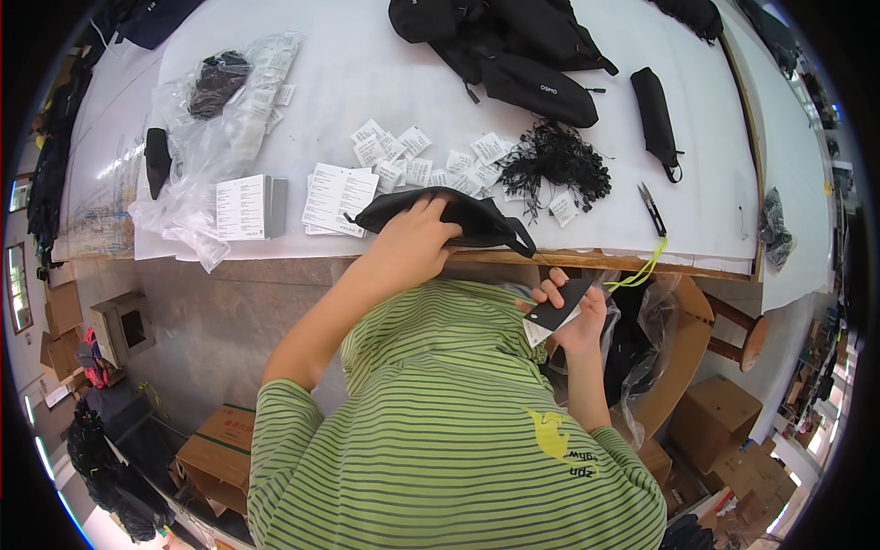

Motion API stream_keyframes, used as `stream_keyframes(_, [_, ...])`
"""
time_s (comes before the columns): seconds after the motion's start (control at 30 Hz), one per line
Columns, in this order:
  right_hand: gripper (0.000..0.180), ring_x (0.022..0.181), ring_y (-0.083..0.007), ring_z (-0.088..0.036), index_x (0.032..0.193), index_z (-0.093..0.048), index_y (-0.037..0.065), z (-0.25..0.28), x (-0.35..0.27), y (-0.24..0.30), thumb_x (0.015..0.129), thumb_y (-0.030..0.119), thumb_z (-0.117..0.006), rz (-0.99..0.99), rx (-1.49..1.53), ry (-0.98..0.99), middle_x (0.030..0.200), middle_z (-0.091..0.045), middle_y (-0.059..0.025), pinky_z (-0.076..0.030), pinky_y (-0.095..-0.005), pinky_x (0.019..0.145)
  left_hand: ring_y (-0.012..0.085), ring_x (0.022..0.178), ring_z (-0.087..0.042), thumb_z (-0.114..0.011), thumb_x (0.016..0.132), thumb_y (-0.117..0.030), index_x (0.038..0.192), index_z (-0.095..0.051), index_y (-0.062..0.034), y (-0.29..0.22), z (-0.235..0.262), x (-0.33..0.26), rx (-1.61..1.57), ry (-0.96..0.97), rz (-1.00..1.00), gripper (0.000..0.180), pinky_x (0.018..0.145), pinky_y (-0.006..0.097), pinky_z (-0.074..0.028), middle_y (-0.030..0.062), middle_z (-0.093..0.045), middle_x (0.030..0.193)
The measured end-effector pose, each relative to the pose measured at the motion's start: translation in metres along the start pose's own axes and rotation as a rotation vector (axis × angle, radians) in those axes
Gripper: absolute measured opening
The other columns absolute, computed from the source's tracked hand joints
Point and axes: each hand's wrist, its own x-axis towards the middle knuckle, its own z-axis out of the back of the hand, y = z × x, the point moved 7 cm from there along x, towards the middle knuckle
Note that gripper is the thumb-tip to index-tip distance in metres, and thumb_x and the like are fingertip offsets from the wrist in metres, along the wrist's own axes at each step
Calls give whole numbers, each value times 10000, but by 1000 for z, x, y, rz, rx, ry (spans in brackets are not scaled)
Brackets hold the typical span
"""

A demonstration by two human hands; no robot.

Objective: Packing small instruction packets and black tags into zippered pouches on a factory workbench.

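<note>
Green striped short-sleeved shirt [449, 412], yellow print

Bright, even daylight, sharp at the centre

The white worktop [385, 55] glares softly with faint shadows; fisheye bending curves its edges, and the dark rim smears the corners out of focus.
</note>
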Motion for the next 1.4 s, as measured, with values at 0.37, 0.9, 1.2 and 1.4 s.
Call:
stream_keyframes(0.37, [548, 747, -157, -559, 1317, -375, 16, 7, -23, 55, 823, 56, -606, -7, -760, -387, 904, -563, -102, -499, -320, 742, 305, 913, -590, -661, 767, -127, 1019, -621, -65, 1, 17, -17, 20, -112, 64, 262, 814, 393, -467, 112, -599, 1061])
stream_keyframes(0.9, [100, 652, -128, -465, 892, -591, 29, 1, 12, 143, 862, 107, -647, 776, -4, -318, 770, -566, -35, -387, -226, 558, 202, 738, -563, -716, 743, -187, 851, -658, -84, -34, 22, -17, 57, -411, -148, 160, 650, 348, -459, 28, -559, 760])
stream_keyframes(1.2, [225, 457, -87, -279, 765, -524, 104, -3, 57, 128, 901, 265, -602, 769, -66, -468, 538, -357, 27, -239, -233, 424, 268, 957, -552, -716, 720, -149, 869, -632, -61, -44, 5, -16, 64, -374, -243, 192, 804, 372, -450, 87, -563, 1031])
stream_keyframes(1.4, [210, 466, -35, -363, 764, -547, 113, -27, 40, 145, 884, 247, -654, 1070, -446, -846, 580, -470, 67, -256, -202, 423, 291, 995, -548, -713, 720, -129, 855, -616, -45, -44, 10, -17, 13, -376, -217, 186, 828, 383, -445, 100, -565, 1056])
